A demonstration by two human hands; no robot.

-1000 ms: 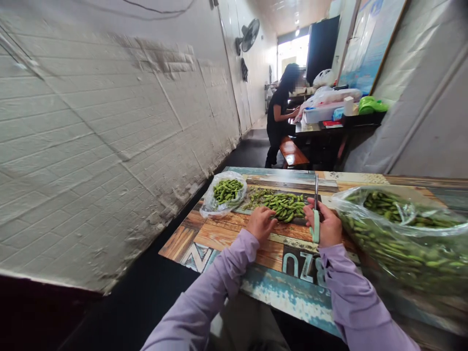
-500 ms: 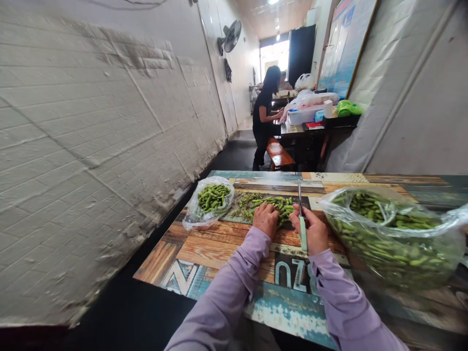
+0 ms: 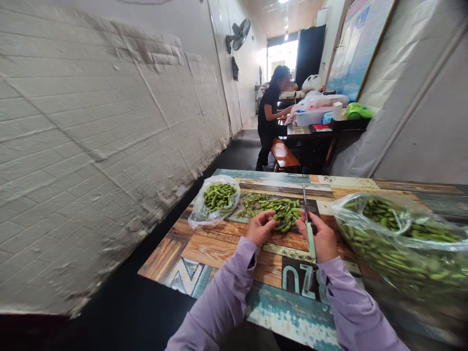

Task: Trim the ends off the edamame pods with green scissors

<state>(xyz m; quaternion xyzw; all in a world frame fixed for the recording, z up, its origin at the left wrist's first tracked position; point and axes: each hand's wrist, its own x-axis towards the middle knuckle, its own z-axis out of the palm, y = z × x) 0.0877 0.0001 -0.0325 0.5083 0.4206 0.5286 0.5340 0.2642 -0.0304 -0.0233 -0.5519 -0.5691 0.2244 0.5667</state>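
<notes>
Green soybean pods (image 3: 287,214) lie heaped on the wood-patterned table (image 3: 212,248), between my two hands. At the heap's left edge is my left hand (image 3: 260,228), thumb and fingers drawn together in a pinch; whatever lies between the tips is too small to make out. My right hand (image 3: 323,239) grips scissors (image 3: 310,236), seen edge-on, with a mint-green handle and blades pointing away from me. Its fingertips are beside the right side of the heap. Small green trimmings (image 3: 252,202) are scattered behind my left hand.
To the left stands an open clear bag of pods (image 3: 219,197). A much larger bag of pods (image 3: 402,243) rests to the right. Beyond the table, a person in black (image 3: 270,117) sits on a wooden bench (image 3: 284,155) by another loaded table. A wall (image 3: 91,146) runs along the left.
My left hand has drawn back from the top of the heap, turning from palm-down to a pinch at its edge. The scissors stay in my right hand. The view has shifted slightly left.
</notes>
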